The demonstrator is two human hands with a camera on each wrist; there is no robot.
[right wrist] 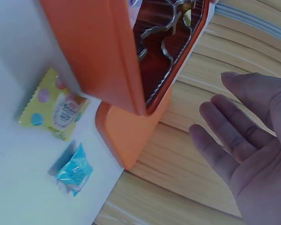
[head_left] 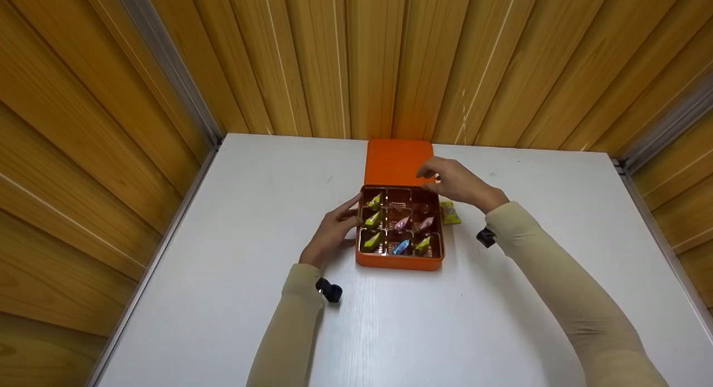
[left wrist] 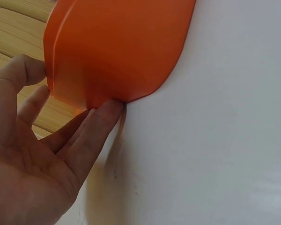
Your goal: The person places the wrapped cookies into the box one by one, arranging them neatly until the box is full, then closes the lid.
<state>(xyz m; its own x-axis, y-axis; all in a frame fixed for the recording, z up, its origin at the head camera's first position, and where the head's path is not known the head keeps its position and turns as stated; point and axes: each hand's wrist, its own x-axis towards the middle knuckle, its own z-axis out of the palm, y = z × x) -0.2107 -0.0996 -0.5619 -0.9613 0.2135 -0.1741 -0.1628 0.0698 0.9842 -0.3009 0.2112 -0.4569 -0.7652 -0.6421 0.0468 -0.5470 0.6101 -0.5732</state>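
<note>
An orange tin box (head_left: 401,261) sits on the table with a brown divided liner inside. Small wrapped candies stand in its compartments: yellow-green ones (head_left: 372,241) down the left column and at front right, a blue one (head_left: 401,246) at front middle, pink ones (head_left: 403,224) in the middle row. My left hand (head_left: 332,231) touches the box's left side with extended fingers; in the left wrist view the fingertips meet its orange wall (left wrist: 122,47). Over the back right corner hovers my right hand (head_left: 459,181), its fingers loosely bent, holding nothing in the right wrist view.
Behind the box lies an orange lid (head_left: 395,161). On the table to the right of the box is a yellow wrapped candy (right wrist: 54,105), with a blue wrapped candy (right wrist: 75,171) near it. Wood-patterned walls (head_left: 373,58) enclose the white table (head_left: 267,186).
</note>
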